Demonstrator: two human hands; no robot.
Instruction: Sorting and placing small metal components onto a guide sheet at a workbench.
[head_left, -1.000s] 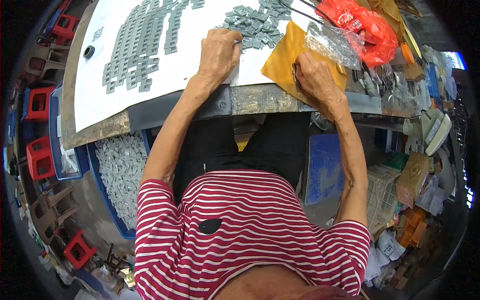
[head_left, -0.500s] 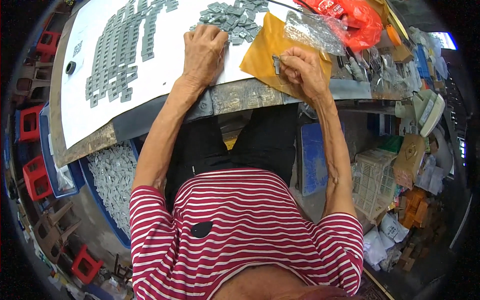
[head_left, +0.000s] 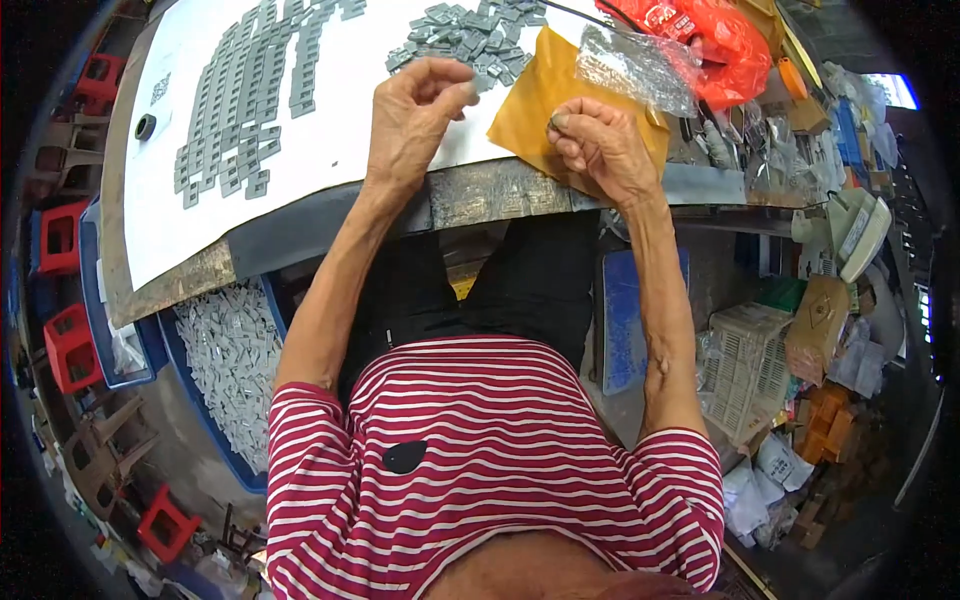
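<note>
My left hand [head_left: 412, 120] is raised over the white sheet [head_left: 330, 135] on the table, thumb and forefinger curved apart with nothing seen between them. Just beyond it lies a heap of small grey plastic parts [head_left: 465, 38]. My right hand [head_left: 608, 150] is closed in a pinch over the orange-brown plastic sheet [head_left: 545, 90]. Its fingers cover most of what they hold; only a small dark bit shows at the fingertips. To the left, rows of similar grey parts [head_left: 250, 90] lie in neat slanting columns.
A dark ring [head_left: 146, 127] sits on the sheet's left side. Clear plastic wrap [head_left: 640, 75] and a red bag [head_left: 725, 55] lie at the far right. Below the table's left edge stands a blue bin [head_left: 215, 425] filled with grey parts. A cream crate [head_left: 745, 370] stands on the right.
My left hand has lifted away from the edge of the heap and its fingers have parted. The grey part seen in my right hand's pinch is now mostly hidden by the fingers.
</note>
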